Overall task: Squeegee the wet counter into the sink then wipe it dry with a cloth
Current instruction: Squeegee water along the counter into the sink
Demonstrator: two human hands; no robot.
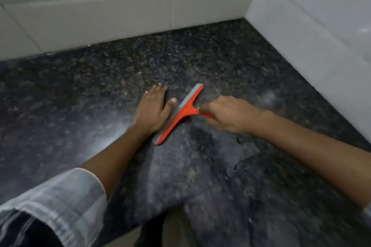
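Right hand (pixel 226 115) grips an orange squeegee (pixel 178 113) on the seemingly still-wet tabletop (pixel 200 166), left hand (pixel 152 108) flat, fingers together; wiping not begun.

Head view, steeply down, close.

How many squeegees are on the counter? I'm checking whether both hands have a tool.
1. The red squeegee lies blade-down mid-counter, its handle gripped by the right hand; the left hand rests flat beside it, holding nothing.

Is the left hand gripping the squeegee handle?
No, the left hand lies flat and open on the counter beside the blade, while the right hand grips the red squeegee by its handle.
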